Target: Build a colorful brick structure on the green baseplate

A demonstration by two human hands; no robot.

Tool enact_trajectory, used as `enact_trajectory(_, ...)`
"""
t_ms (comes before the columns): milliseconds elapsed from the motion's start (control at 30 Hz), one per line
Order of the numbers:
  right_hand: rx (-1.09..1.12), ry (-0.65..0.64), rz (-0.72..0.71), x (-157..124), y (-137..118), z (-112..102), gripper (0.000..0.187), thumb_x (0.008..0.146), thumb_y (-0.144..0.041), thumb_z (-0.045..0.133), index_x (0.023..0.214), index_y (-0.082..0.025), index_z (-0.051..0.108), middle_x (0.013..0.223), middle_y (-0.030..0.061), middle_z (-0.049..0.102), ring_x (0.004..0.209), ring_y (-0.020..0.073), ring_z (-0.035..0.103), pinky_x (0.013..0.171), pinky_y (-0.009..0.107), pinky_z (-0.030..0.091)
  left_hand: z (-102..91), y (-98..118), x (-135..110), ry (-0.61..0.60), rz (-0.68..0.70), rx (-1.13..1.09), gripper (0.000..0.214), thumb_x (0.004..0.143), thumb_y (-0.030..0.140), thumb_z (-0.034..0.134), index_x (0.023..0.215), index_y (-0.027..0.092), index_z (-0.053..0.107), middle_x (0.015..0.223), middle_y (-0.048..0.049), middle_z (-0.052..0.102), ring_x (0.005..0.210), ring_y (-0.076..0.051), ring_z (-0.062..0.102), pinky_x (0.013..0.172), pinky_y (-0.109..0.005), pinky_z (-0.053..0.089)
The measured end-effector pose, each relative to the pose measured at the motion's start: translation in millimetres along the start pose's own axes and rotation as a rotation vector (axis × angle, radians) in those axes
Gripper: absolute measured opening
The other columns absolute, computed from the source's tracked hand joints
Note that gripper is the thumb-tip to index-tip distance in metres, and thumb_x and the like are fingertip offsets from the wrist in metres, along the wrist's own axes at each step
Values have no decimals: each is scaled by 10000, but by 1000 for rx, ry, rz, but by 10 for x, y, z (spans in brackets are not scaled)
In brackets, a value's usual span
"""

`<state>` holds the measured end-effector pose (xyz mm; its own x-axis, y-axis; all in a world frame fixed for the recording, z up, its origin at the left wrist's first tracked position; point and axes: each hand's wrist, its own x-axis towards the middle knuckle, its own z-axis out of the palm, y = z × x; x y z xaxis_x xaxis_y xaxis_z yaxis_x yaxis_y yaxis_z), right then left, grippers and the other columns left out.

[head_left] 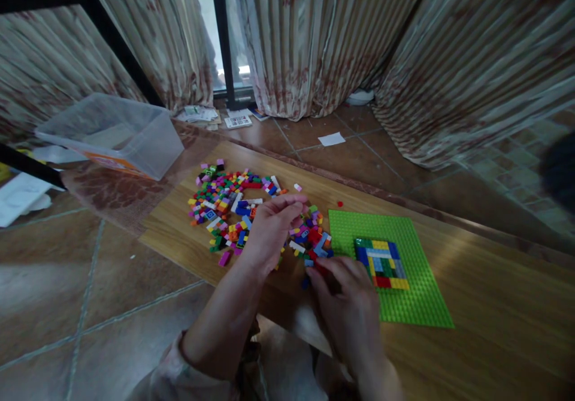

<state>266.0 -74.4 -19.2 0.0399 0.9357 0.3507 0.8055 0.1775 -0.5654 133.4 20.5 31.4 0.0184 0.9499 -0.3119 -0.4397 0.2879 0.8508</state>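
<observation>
My left hand [272, 228] is over the pile of loose toy bricks [233, 197], its thumb and fingers pressed together; whatever they pinch is too small to make out. Low at the pile's right edge, my right hand [353, 299] has its fingers curled and closed near red and blue bricks, and its fingertips hide what is in them. Just beyond that hand lies a bright green studded baseplate [422, 302]. On it sits a flat square of bricks [381, 263] in blue, yellow, red, green and white, partly covered by my right hand.
A clear plastic bin [157, 143] with an orange label stands at the left end of the wooden table [494, 329]. One red piece [340, 204] lies behind the baseplate. Striped curtains [314, 41] hang behind, with papers [331, 139] on the tiled floor.
</observation>
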Motion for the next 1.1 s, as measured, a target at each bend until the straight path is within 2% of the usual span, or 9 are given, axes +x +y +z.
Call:
enact_trajectory(167, -171, -3, 27, -18, -87, 168, 145, 881, -319, 603, 903, -208, 692, 838, 50, 657, 844, 215, 546, 773, 355, 417, -17, -3, 13, 3, 0, 4, 167, 655, 218, 734, 806, 149, 740, 783, -23, 687, 673, -81, 600, 632, -188, 453)
enact_trajectory(400, -299, -14, 101, 40, -192, 221, 127, 880, -259, 579, 849, -206, 691, 818, 56, 645, 834, 224, 528, 754, 355, 376, -44, -22, 45, -7, 2, -7, 178, 647, 227, 753, 807, 149, 740, 768, -12, 685, 640, -70, 583, 624, -187, 463)
enact_trajectory(667, -326, -7, 36, 89, -185, 271, 215, 931, -214, 485, 814, -204, 664, 794, 57, 614, 795, 213, 490, 726, 343, 345, -45, -1, 43, 5, -8, 33, 202, 637, 232, 756, 820, 147, 741, 785, -25, 696, 658, -83, 593, 627, -194, 460)
enact_trajectory(900, -287, 9, 46, 100, -146, 273, 249, 960, -229, 442, 810, -206, 640, 796, 52, 610, 797, 209, 481, 722, 337, 337, -31, -2, 38, -3, 4, 18, 205, 626, 229, 760, 812, 146, 742, 747, -16, 685, 617, -67, 567, 591, -181, 429)
enact_trajectory(1100, -270, 8, 30, 85, -138, 231, 216, 949, -259, 487, 861, -213, 679, 840, 53, 637, 833, 211, 503, 747, 344, 348, -30, 0, 40, 0, 4, 28, 218, 619, 227, 761, 820, 145, 745, 732, -10, 681, 585, -60, 548, 572, -179, 427)
